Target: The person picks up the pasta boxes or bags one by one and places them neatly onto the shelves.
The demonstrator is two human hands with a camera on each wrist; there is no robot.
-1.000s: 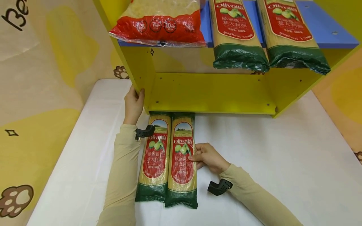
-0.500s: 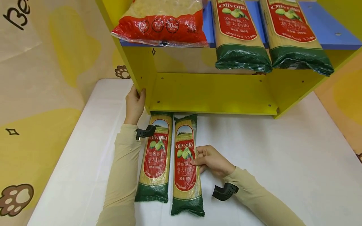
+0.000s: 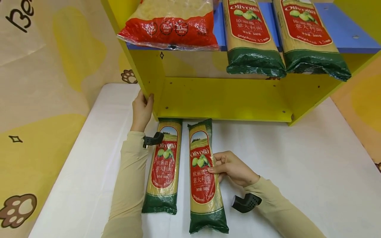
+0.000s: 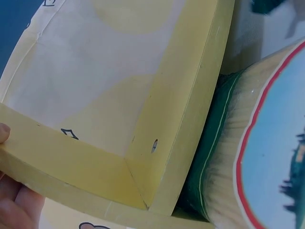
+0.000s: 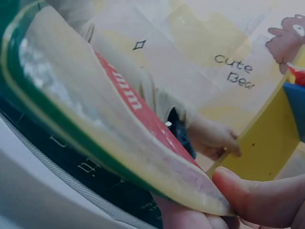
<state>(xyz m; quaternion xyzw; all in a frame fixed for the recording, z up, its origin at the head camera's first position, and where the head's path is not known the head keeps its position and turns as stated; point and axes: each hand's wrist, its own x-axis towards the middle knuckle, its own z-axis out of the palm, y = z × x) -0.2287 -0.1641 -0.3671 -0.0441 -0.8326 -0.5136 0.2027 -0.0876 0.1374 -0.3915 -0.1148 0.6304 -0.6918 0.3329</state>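
My right hand point(image 3: 235, 168) pinches a pack of spaghetti point(image 3: 203, 201) at its right edge, thumb on the front and fingers beneath. In the right wrist view the pack point(image 5: 109, 119) is tilted, and part of its dark green printed back shows. A second spaghetti pack point(image 3: 163, 168) lies on the white table to its left, its top end against the shelf's bottom edge. My left hand point(image 3: 142, 110) grips the left side panel of the yellow shelf unit point(image 3: 220, 99). In the left wrist view the thumb and fingers point(image 4: 19, 205) lie on either side of that panel.
Two more spaghetti packs point(image 3: 250, 39) point(image 3: 312, 39) lie on the blue upper shelf point(image 3: 345, 29), their green ends jutting over its front edge. Beside them is a red and clear pasta bag point(image 3: 172, 26). White table point(image 3: 291, 185) extends to the right of my right hand.
The right hand has drawn the spaghetti pack to the right and towards me, away from the pack beside it, and its lower end has swung right. The left hand stays on the panel.
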